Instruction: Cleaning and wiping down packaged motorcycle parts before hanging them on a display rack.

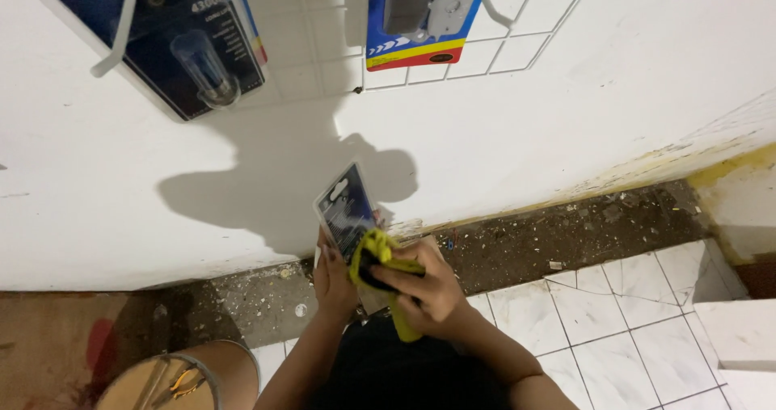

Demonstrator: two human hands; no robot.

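- Nearest the camera, low in the view, the person's forearms rise over a dark garment, with a round tan container [166,382] at the lower left.
- The right hand [428,285] is clenched around a bunched yellow cloth [376,252], pressed against the lower edge of a small blister pack.
- The left hand [333,277] grips that blister pack [346,212] from behind and below; the pack is a clear-fronted card with a dark backing, tilted, held before the wall.
- Below lies a white tiled floor [598,329], bordered by a gritty brown strip [558,232] along the wall's foot.
- Farther up, on white hooks against the white wall [566,111], a dark blue blister pack [174,38] hangs at the upper left.
- A blue package with a yellow and red lower band [416,46] hangs at the upper centre.
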